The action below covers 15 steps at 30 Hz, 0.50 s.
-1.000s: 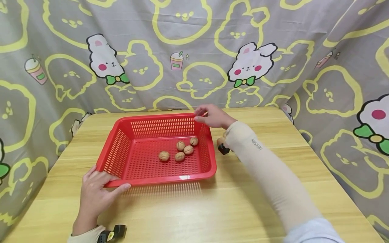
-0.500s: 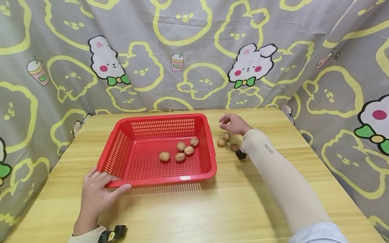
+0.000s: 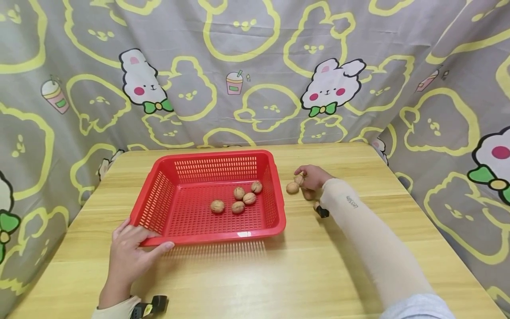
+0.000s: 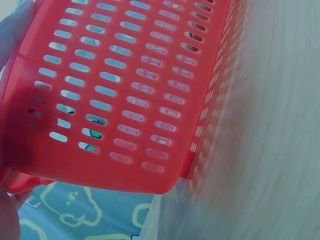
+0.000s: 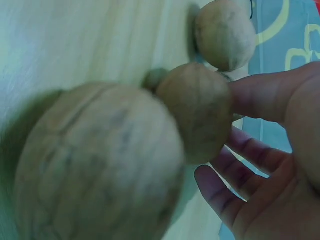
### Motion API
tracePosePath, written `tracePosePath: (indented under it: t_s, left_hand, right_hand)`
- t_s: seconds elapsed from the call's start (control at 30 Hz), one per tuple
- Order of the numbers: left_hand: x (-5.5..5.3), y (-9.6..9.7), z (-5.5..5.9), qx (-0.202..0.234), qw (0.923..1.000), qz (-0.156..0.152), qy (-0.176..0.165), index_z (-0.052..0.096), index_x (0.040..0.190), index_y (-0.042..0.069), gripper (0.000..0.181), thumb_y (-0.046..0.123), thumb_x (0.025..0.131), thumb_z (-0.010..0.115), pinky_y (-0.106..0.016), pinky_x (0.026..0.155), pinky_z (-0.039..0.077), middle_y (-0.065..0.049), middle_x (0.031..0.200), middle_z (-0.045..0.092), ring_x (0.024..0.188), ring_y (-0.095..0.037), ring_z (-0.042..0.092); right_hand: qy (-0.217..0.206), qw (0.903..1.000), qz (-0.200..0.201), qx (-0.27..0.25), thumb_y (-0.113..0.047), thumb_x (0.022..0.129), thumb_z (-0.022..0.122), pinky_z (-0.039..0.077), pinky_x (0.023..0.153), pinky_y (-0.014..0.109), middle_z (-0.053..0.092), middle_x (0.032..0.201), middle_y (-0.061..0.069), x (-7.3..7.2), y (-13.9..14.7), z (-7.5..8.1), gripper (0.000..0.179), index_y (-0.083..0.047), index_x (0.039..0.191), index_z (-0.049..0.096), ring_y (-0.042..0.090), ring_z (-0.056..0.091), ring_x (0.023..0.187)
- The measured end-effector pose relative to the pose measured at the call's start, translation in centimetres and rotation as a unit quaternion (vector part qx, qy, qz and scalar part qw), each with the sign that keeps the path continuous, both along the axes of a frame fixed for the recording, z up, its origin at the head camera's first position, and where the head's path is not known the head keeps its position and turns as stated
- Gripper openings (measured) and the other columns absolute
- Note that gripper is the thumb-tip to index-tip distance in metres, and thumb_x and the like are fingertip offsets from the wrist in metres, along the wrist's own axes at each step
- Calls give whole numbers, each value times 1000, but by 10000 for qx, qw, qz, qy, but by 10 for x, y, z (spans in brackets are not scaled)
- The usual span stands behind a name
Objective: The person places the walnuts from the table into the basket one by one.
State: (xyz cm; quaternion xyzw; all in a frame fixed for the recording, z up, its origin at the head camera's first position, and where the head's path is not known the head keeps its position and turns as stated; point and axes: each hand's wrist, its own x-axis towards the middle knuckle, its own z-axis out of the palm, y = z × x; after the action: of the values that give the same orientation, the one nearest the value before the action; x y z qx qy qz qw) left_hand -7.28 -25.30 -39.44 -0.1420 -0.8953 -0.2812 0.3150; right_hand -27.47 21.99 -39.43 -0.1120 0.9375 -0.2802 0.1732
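Right hand [image 3: 312,178] has come down, since the earlier frames, to the loose walnuts [image 3: 292,188]
We see its fingers at one walnut [image 5: 195,112] but cannot tell whether they grip it; these nuts lie on the table [image 3: 239,279], right of the red basket [image 3: 207,239]. Left hand [image 3: 129,254] grasps the basket's near left corner; we count five walnuts [image 3: 249,198] inside

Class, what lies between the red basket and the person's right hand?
The head view shows a walnut on the table nearer the red basket, and another walnut at the right hand.
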Motion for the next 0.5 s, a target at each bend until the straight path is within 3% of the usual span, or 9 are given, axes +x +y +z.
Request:
tracePosePath:
  t_s: [0.3,0.5]
  left_hand:
    - [-1,0,-1,-15,10000,-37,68,69,68,14,35,32,49,93,-57,101,29,-2,68,67,76,-29,58]
    - [-1,0,-1,-44,10000,-15,57,69,68,14,36,34,50,93,-57,101,29,-1,67,66,75,-28,58]
  right_hand:
    - [-258,9986,-337,-323,-4,87,66,42,90,40,50,115,16,0,4,-5,37,-4,121,53,25,56,87]
    - [-7,9988,-417,-256,-9,87,71,44,84,39,54,104,14,1,8,-8,33,-5,114,53,27,53,90]
